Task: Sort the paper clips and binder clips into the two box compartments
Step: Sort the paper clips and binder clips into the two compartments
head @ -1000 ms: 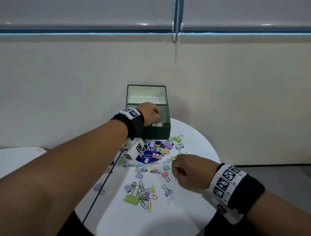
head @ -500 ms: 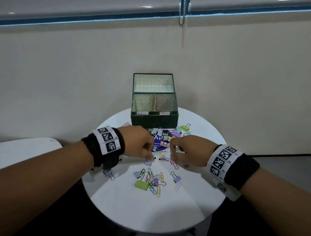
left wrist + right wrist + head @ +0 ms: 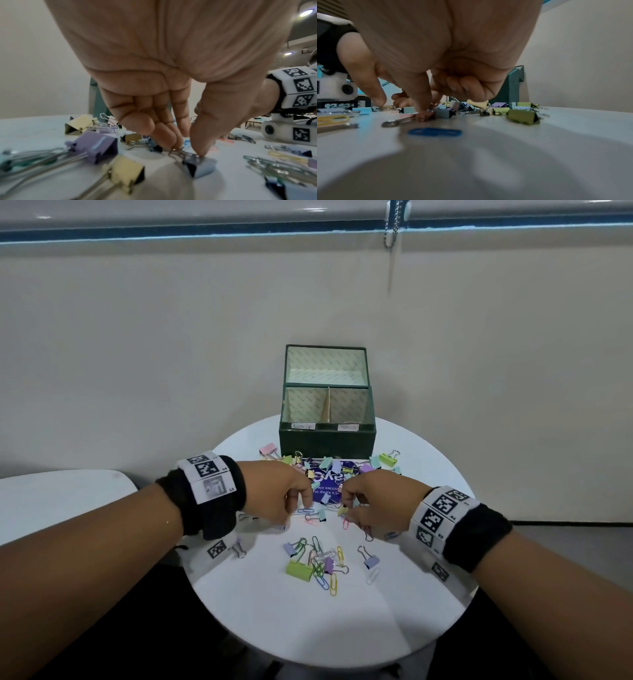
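At table [image 3: 308, 628] centre, the left hand [image 3: 154, 67] pinches a blue binder clip [image 3: 200, 167]; at 3 o'clock, the right hand [image 3: 376, 505] curls fingertips [image 3: 424, 115] onto a clip, grip unclear.

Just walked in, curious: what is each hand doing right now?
Left hand: pinching a blue binder clip on the table.
Right hand: fingertips down among the clips; grip cannot be told.

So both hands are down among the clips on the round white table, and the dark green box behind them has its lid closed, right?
Not quite: the dark green box has its lid open, standing upright behind the two compartments, as the head view shows. Both the left hand and right hand are indeed down among the clips on the round white table.
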